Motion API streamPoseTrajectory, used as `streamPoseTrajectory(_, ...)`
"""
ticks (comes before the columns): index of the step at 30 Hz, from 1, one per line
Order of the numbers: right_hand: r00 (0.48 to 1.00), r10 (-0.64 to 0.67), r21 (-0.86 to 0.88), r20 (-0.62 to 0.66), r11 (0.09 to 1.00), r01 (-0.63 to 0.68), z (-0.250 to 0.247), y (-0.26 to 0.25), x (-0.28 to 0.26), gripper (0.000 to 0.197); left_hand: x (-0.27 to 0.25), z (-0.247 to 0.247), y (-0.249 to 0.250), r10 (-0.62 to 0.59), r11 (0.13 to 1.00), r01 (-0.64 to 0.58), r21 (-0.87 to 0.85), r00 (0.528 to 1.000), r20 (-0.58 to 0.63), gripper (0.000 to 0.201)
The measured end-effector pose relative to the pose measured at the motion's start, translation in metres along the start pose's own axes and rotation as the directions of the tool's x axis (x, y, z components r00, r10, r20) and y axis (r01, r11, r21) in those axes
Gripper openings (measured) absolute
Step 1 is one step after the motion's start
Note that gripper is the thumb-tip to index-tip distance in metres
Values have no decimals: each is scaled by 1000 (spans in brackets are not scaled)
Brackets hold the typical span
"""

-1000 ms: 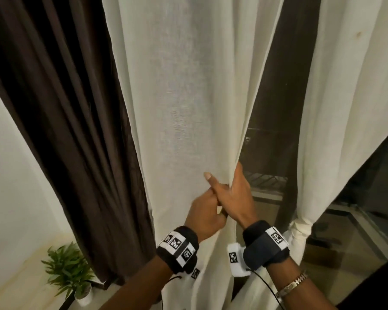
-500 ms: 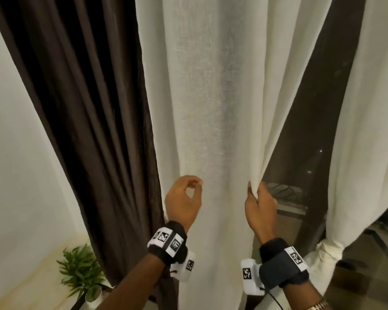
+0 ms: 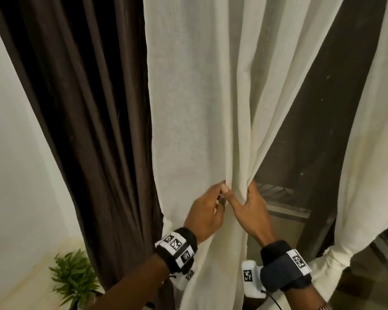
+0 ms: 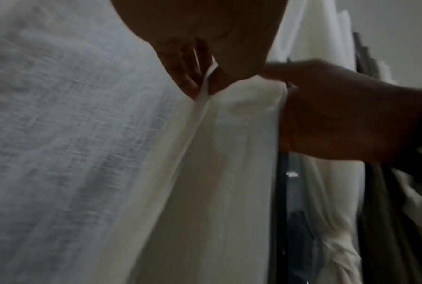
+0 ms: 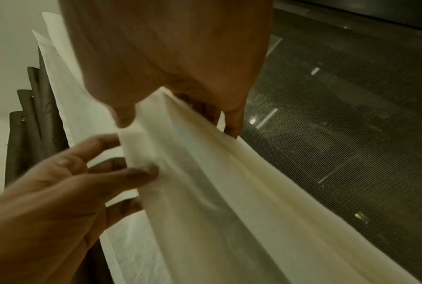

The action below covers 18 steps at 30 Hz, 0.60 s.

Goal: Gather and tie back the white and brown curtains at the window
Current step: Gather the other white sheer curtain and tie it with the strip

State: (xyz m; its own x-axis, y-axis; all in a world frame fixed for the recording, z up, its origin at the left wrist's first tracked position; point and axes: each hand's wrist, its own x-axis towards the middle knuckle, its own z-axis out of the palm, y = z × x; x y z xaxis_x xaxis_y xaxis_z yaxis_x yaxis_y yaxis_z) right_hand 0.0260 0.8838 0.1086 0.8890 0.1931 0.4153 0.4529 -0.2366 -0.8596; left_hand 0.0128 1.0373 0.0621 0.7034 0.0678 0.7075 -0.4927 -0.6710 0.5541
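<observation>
Both hands pinch pleats of the left white curtain [image 3: 195, 108] — left hand [image 3: 205, 212], right hand [image 3: 251, 209]; far-right white curtain [image 3: 354, 249] looks tied — brown curtain [image 3: 87, 108] left hangs loose.

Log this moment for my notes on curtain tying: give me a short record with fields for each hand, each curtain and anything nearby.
left hand: pinches a fold of the white curtain
right hand: grips the gathered edge of the same curtain
brown curtain: hangs loose to the left, untouched
second white curtain: at the right, already bunched low down
plant: on the floor, lower left
window screen: dark, exposed between the white curtains
</observation>
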Motion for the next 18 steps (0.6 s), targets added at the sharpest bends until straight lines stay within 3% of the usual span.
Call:
streamPoseTrajectory(3,996,19,2,-86,1000,-18,5,-3,6,41,-6,-10,8,58,983,-16,-182,972,230,43)
streamPoseTrajectory(4,988,21,-27,-154,999,-25,4,-3,9,37,-8,-17,6,61,986,-24,-165,974,218,45)
streamPoseTrajectory(5,976,19,-76,-217,996,-36,2,-4,11,33,-8,-23,2,47,992,-32,-124,992,115,43)
streamPoseTrajectory(6,961,17,-133,-277,990,-56,0,-4,12,29,-8,-29,-5,26,999,-29,-46,997,-69,40)
streamPoseTrajectory(7,944,15,-176,-330,981,-77,0,-5,12,26,-6,-36,-14,-18,999,26,28,966,-259,38)
streamPoseTrajectory(9,932,14,-215,-362,972,-98,-1,-3,8,23,8,-47,-28,-184,966,251,56,826,-532,52)
streamPoseTrajectory(11,933,35,-261,-359,956,-137,1,-2,3,23,25,-57,-46,-336,900,436,-3,689,-642,79)
streamPoseTrajectory(12,931,42,-287,-362,945,-154,2,-1,2,25,31,-59,-53,-386,874,486,-25,663,-642,86)
streamPoseTrajectory(13,928,40,-307,-370,937,-163,2,0,1,27,35,-60,-59,-432,862,503,-53,677,-596,83)
streamPoseTrajectory(15,925,26,-322,-380,934,-158,3,0,1,28,38,-58,-61,-482,867,485,-114,760,-436,52)
streamPoseTrajectory(17,927,1,-319,-376,939,-130,3,0,2,25,35,-52,-53,-399,914,400,-72,849,-347,10)
streamPoseTrajectory(18,925,-16,-317,-379,942,-114,4,0,3,21,32,-49,-46,-315,943,333,-6,884,-345,19)
